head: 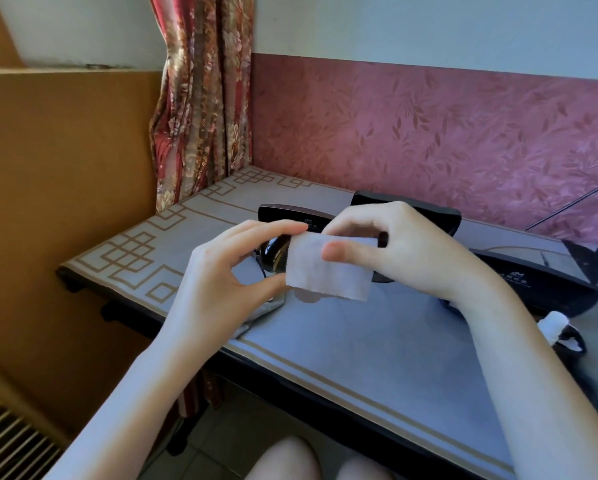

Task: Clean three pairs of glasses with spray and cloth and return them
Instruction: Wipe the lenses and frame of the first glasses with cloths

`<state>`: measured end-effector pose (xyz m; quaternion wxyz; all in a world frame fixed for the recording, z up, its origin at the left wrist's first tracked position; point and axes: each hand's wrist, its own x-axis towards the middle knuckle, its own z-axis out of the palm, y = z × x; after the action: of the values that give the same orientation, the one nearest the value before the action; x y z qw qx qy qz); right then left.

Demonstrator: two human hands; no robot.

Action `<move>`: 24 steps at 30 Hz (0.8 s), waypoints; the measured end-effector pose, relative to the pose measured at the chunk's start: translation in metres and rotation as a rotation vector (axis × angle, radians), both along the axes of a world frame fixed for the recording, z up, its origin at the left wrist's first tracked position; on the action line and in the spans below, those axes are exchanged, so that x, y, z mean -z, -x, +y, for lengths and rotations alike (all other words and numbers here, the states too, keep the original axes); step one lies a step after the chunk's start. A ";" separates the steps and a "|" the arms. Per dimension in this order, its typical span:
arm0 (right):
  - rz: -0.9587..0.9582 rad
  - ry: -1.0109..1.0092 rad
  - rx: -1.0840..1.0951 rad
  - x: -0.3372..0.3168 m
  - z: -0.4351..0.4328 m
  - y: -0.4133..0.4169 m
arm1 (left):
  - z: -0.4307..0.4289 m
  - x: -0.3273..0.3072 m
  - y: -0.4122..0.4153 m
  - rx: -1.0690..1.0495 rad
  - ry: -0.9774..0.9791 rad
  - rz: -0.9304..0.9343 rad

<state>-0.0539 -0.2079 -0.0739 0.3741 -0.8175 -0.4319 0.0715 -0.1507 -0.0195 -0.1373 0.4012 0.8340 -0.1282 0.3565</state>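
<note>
From the head camera, the person sits at a dark table [325,382] laid with a grey-blue mat [342,341] bordered in gold fretwork. Both hands are raised just above the middle of the mat.

The left hand [235,268] pinches the dark glasses [273,258] by one lens rim, forefinger on top and thumb underneath, the other fingers curled behind.

The right hand [394,244] has the white cloth [325,271] folded over the other lens. Its thumb is pressed flat on the front of the cloth and its fingers are clamped behind, so that lens is hidden.

A grey cloth [266,310] lies on the mat below the left hand, toward the near-left edge.

Three black cases sit on the table:
- The first case [294,216] is toward the far edge, behind the hands.
- The open case [432,213] is just right of it, partly behind the right hand.
- The third case [532,275] is by the right edge, beyond the right wrist.

Near the right edge a dark frame [582,341] lies with a white scrap [553,323] against it. Both are partly covered by the forearm.

A flowered curtain [200,98] hangs at the far-left corner.
</note>
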 end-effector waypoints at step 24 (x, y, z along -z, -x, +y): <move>0.242 -0.584 -0.037 0.051 -0.015 -0.010 | 0.033 -0.030 0.016 0.108 -0.011 0.279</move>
<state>-0.0441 -0.2229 -0.1250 0.6403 -0.6533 -0.4012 0.0480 -0.1670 0.0135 -0.1072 0.4292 0.8695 -0.1178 0.2143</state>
